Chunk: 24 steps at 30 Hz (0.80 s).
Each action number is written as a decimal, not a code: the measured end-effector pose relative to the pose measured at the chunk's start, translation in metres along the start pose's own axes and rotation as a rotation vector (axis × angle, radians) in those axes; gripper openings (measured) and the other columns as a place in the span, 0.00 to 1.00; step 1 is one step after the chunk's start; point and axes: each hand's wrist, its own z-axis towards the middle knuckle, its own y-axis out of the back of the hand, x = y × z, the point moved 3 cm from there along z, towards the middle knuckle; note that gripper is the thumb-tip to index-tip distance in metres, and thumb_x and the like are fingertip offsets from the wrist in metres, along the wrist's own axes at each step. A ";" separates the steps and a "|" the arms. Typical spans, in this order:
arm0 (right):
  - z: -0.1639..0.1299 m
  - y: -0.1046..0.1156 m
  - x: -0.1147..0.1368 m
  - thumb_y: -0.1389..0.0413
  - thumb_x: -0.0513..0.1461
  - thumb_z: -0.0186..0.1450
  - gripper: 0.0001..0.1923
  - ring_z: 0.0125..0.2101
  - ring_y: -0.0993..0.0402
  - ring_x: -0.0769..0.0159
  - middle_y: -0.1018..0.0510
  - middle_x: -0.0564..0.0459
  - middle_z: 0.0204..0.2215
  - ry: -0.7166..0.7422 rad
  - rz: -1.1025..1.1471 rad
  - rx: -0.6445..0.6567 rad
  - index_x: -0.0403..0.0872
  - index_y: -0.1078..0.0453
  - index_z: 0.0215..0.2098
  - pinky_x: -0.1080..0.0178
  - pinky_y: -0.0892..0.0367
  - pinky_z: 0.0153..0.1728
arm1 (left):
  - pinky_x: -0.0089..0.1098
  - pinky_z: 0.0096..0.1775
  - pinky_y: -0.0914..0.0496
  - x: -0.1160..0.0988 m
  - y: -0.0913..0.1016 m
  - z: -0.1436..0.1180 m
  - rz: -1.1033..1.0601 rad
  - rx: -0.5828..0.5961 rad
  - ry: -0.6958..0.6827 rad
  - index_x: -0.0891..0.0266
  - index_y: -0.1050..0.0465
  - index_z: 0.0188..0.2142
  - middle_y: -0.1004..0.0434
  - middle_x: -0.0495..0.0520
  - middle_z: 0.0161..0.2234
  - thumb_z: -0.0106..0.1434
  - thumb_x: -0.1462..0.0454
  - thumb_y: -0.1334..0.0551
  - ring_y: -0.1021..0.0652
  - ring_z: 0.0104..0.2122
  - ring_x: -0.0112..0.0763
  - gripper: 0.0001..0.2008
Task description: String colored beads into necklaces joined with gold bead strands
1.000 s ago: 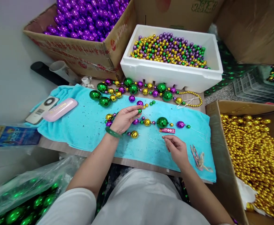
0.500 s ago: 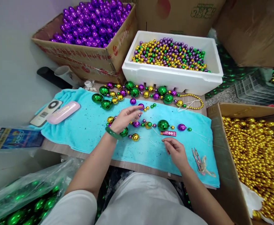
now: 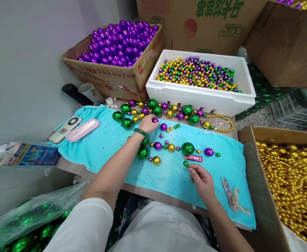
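Note:
My left hand (image 3: pixel 147 124), with a green bangle (image 3: pixel 142 133) at its wrist, is closed on a purple bead (image 3: pixel 155 120). My right hand (image 3: pixel 202 177) pinches a thin clear string beside a small green bead (image 3: pixel 186 163), which is threaded on it. That string runs up to a gold bead (image 3: pixel 171 147) in a row of purple, gold and green beads on the blue towel (image 3: pixel 103 154). Between my hands lie another purple bead (image 3: pixel 163 126) and small loose green beads (image 3: pixel 177 126). A red-and-white label strip (image 3: pixel 194 158) is near my right fingers.
A finished-looking bead string (image 3: pixel 194 119) lies along the towel's back edge. Behind stand a white foam box (image 3: pixel 200 98) of small beads and a carton (image 3: pixel 111 78) of purple ones. Snips (image 3: pixel 229 192) lie right; a pink case (image 3: pixel 83 130) lies left. A gold-bead carton (image 3: pixel 250 168) borders the table.
My left hand has moved from open above the towel to closing on a purple bead. The small green bead now hangs on the string at my right fingertips. The camera view has shifted.

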 end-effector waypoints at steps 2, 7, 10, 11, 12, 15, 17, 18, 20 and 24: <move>-0.001 0.000 0.004 0.43 0.46 0.61 0.13 0.17 0.42 0.73 0.36 0.58 0.16 0.033 -0.022 -0.022 0.44 0.27 0.32 0.68 0.44 0.18 | 0.41 0.47 0.31 -0.001 0.000 -0.024 -0.201 0.071 0.053 0.62 0.28 0.29 0.22 0.57 0.33 0.51 0.66 0.36 0.23 0.42 0.41 0.04; 0.001 -0.008 0.016 0.44 0.46 0.61 0.12 0.17 0.42 0.73 0.35 0.57 0.17 0.070 -0.033 -0.006 0.45 0.27 0.32 0.68 0.44 0.18 | 0.31 0.38 0.26 -0.003 -0.006 -0.082 -0.965 0.245 0.373 0.65 0.27 0.31 0.21 0.57 0.32 0.56 0.66 0.39 0.21 0.35 0.33 0.04; 0.002 -0.012 0.020 0.44 0.46 0.61 0.12 0.17 0.43 0.73 0.35 0.57 0.17 0.081 -0.039 0.003 0.45 0.27 0.32 0.68 0.45 0.18 | 0.28 0.36 0.26 -0.005 -0.007 -0.096 -1.053 0.237 0.439 0.67 0.27 0.33 0.20 0.59 0.34 0.57 0.67 0.41 0.21 0.35 0.32 0.05; 0.002 -0.012 0.020 0.44 0.46 0.61 0.12 0.17 0.43 0.73 0.35 0.57 0.17 0.080 -0.041 0.000 0.45 0.27 0.32 0.68 0.45 0.18 | 0.28 0.35 0.26 -0.005 -0.007 -0.098 -1.066 0.233 0.440 0.67 0.27 0.33 0.20 0.59 0.34 0.58 0.67 0.41 0.21 0.35 0.32 0.06; 0.001 -0.013 0.020 0.44 0.46 0.61 0.13 0.17 0.43 0.73 0.35 0.57 0.17 0.078 -0.045 -0.004 0.45 0.27 0.32 0.68 0.45 0.18 | 0.27 0.35 0.26 -0.006 -0.007 -0.098 -1.075 0.235 0.438 0.67 0.26 0.34 0.20 0.60 0.35 0.59 0.67 0.42 0.21 0.35 0.31 0.06; -0.001 -0.012 0.019 0.44 0.47 0.61 0.13 0.17 0.44 0.73 0.36 0.57 0.16 0.071 -0.053 -0.013 0.45 0.27 0.32 0.68 0.46 0.17 | 0.26 0.35 0.26 -0.007 -0.008 -0.098 -1.089 0.253 0.430 0.68 0.26 0.34 0.20 0.60 0.35 0.60 0.67 0.43 0.21 0.35 0.30 0.07; -0.002 -0.011 0.017 0.44 0.48 0.61 0.14 0.17 0.44 0.73 0.35 0.57 0.16 0.068 -0.046 -0.013 0.45 0.27 0.32 0.68 0.47 0.17 | 0.26 0.35 0.26 -0.008 -0.008 -0.098 -1.090 0.258 0.428 0.68 0.26 0.33 0.20 0.60 0.35 0.60 0.66 0.43 0.21 0.34 0.29 0.08; -0.002 -0.010 0.017 0.44 0.48 0.61 0.14 0.17 0.45 0.74 0.35 0.57 0.17 0.067 -0.039 -0.010 0.45 0.27 0.32 0.68 0.47 0.17 | 0.26 0.35 0.26 -0.008 -0.009 -0.098 -1.089 0.257 0.426 0.68 0.26 0.33 0.20 0.60 0.35 0.60 0.66 0.43 0.21 0.34 0.29 0.08; -0.002 -0.010 0.016 0.44 0.47 0.61 0.14 0.17 0.45 0.74 0.35 0.57 0.17 0.063 -0.032 -0.005 0.45 0.26 0.32 0.69 0.47 0.17 | 0.26 0.35 0.26 -0.008 -0.009 -0.099 -1.087 0.254 0.417 0.67 0.26 0.33 0.20 0.59 0.35 0.60 0.67 0.42 0.21 0.34 0.30 0.07; -0.002 -0.008 0.015 0.44 0.47 0.61 0.14 0.18 0.45 0.74 0.35 0.57 0.17 0.056 -0.040 -0.001 0.44 0.26 0.32 0.69 0.47 0.17 | 0.27 0.36 0.26 -0.007 -0.010 -0.101 -1.068 0.230 0.380 0.67 0.26 0.33 0.20 0.59 0.35 0.59 0.67 0.41 0.21 0.35 0.30 0.06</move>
